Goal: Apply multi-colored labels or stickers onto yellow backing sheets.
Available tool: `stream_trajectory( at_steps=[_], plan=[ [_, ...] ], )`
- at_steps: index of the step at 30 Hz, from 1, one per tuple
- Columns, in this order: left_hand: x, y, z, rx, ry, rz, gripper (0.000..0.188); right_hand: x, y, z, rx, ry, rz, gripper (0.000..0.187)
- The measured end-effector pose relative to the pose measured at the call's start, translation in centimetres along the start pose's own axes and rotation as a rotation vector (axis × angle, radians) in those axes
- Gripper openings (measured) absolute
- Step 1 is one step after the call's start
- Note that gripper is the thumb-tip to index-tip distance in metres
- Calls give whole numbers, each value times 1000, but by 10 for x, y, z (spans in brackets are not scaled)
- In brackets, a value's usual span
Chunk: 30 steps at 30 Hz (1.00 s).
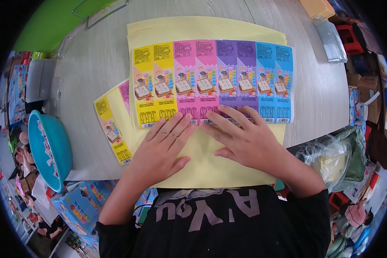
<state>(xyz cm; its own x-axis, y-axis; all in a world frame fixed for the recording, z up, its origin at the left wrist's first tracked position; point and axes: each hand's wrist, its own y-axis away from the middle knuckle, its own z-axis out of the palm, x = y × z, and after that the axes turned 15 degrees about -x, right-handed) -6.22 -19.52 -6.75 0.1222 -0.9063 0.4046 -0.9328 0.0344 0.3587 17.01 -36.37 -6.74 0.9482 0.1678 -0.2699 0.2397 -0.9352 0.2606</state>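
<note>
A wide printed label sheet (206, 92), with yellow, pink, purple and blue strips side by side, lies on pale yellow backing paper (202, 30). Both my hands press on its lower edge. My left hand (165, 142) rests flat with fingers stretched over the yellow and pink strips. To its right, my right hand (245, 133) has its fingers spread over the pink and purple part. The two hands are apart, thumbs pointing toward each other. Partly under the backing paper at the left, another yellow label sheet (112, 124) sticks out at a slant.
All this lies on a grey wood-grain table (318, 99). A teal basin (51, 150) with small paper pieces stands at the left edge. Clear plastic bags (331, 159) are at the right, a clear plastic container (331, 41) at the far right. Blue printed boxes (84, 204) stand below left.
</note>
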Motion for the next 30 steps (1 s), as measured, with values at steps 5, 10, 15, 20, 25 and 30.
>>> stream_trajectory(
  at_steps=[5,10,15,20,25,30],
  plan=[
    [-2,2,0,-11,27,-17,76,12,36,2,-101,-6,101,72],
    [-2,3,-2,-18,19,-47,73,26,90,13,-159,37,316,83],
    [-2,4,1,-13,14,-52,73,32,116,29,-108,24,413,87],
    [-13,16,-3,-20,3,-156,72,30,114,27,-93,7,435,87],
    [-20,36,10,71,-25,-321,70,25,112,30,-101,0,437,86],
    [-23,49,11,97,-65,-389,72,26,111,27,-74,-10,422,83]
  ],
)
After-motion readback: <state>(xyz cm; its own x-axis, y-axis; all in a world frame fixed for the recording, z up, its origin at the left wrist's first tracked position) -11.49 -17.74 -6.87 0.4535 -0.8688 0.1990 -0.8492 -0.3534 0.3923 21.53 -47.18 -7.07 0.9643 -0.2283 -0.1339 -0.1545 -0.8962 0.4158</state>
